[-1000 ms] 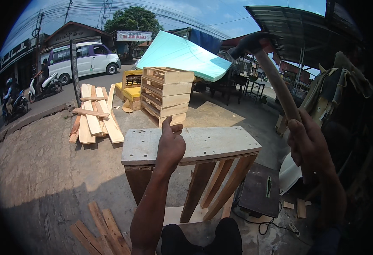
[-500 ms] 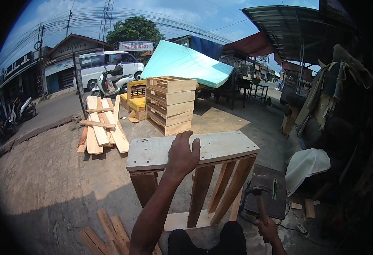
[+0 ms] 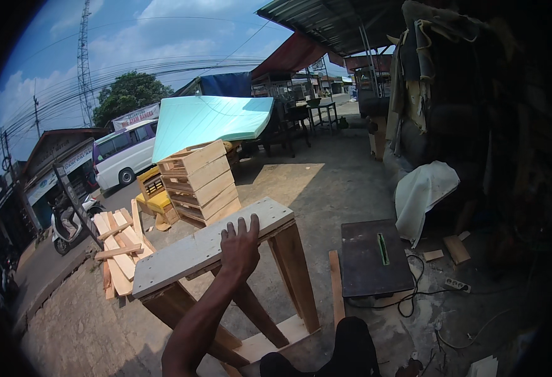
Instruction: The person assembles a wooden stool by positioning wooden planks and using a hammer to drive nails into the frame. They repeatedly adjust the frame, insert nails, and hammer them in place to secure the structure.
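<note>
Wooden frame (image 3: 185, 259) beneath the left hand (image 3: 239, 249)

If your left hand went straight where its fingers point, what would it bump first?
The left hand would likely slide over the pale board, then perhaps brush the stacked wooden frames; depth is unclear.

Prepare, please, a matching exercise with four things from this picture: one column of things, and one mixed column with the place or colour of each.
1. Left hand
2. Large slanted sheet
3. Power strip
4. Van

A. on the concrete ground
B. white and purple
C. on the pale top board of the wooden frame
D. light turquoise

Pairs: 1-C, 2-D, 3-A, 4-B
</note>
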Demonstrator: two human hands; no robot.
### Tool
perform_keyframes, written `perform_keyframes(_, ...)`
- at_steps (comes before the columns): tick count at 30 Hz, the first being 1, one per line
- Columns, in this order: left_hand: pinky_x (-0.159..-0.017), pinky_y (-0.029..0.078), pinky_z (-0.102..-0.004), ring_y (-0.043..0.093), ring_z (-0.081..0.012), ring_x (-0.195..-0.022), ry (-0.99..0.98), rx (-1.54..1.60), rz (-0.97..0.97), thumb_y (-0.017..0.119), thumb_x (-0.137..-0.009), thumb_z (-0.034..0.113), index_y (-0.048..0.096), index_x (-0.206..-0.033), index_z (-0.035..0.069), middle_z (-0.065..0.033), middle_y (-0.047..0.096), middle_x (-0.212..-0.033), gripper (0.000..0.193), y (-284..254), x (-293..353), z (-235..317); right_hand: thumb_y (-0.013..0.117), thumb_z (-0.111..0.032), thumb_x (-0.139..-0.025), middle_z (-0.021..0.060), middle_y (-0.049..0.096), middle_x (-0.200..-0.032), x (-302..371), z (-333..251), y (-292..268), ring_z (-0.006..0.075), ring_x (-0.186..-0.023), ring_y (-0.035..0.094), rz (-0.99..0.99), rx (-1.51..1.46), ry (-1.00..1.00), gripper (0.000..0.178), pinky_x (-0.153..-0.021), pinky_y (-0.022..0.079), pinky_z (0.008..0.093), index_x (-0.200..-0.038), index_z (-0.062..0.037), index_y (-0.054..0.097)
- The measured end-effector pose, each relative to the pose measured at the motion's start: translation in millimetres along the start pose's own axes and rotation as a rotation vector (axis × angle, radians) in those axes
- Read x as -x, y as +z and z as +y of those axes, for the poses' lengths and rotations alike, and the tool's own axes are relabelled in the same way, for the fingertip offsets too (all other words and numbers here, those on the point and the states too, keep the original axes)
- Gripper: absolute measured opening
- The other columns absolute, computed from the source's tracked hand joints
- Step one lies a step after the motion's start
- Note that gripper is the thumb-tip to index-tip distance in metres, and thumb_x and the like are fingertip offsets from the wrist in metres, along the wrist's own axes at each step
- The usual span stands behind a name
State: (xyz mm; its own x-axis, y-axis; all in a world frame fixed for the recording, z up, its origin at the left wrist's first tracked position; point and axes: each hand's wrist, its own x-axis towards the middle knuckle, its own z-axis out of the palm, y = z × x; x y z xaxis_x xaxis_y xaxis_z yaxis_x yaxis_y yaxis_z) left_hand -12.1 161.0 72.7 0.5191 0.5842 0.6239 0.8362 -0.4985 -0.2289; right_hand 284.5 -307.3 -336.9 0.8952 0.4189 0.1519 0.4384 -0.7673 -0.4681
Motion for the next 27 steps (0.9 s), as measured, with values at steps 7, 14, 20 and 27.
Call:
perform_keyframes(7, -0.092, 0.055, -0.0539, 0.065, -0.0445, -0.116, -0.236, 0.004, -0.034, 0.082, -0.080, 0.018, 0.051, -0.142, 0.012, -0.0190, 0.065, -0.130, 0.069, -44.3, 16.6, -74.4, 0.069, -0.018, -0.090, 0.0220, 0.062, -0.115, -72.9, -162.9, 44.8, 0.0407, -0.108, 0.061, -0.327, -0.361, -0.315, 0.035, -0.095, 0.049, 0.0486, -0.120, -0.0003, 0.065)
perform_keyframes(14, -0.078, 0.058, -0.0474, 0.074, -0.0389, -0.091, -0.334, -0.032, 0.183, 0.080, -0.085, 0.020, 0.053, -0.144, 0.020, -0.0194, 0.075, -0.103, 0.065, -90.0, 89.0, -160.8, 0.072, -0.026, -0.089, 0.0192, 0.070, -0.106, -41.9, -296.2, 109.2, 0.0331, -0.100, 0.070, -0.812, -0.507, -0.507, 0.045, -0.088, 0.055, 0.0396, -0.125, 0.0002, 0.066)
perform_keyframes(20, -0.075, 0.059, -0.0434, 0.075, -0.0355, -0.091, -0.497, -0.106, 0.228, 0.082, -0.085, 0.024, 0.056, -0.141, 0.023, -0.0160, 0.076, -0.104, 0.062, -128.5, 154.5, -199.7, 0.079, -0.023, -0.090, 0.0237, 0.057, -0.136, 10.0, -347.6, 192.2, 0.0346, -0.120, 0.062, -1.281, -0.775, 0.278, 0.089, -0.097, 0.055, 0.0490, -0.157, 0.0011, 0.025)
perform_keyframes(27, -0.079, 0.059, -0.0403, 0.076, -0.0337, -0.096, -0.544, -0.115, 0.388, 0.086, -0.081, 0.018, 0.062, -0.133, 0.017, -0.0168, 0.076, -0.107, 0.057, -135.8, 202.1, -237.4, 0.075, -0.020, -0.092, 0.0177, 0.052, -0.143, 28.8, -405.7, 256.8, 0.0352, -0.129, 0.056, -1.323, -1.071, 0.475, 0.079, -0.103, 0.053, 0.0519, -0.156, -0.0060, 0.031)
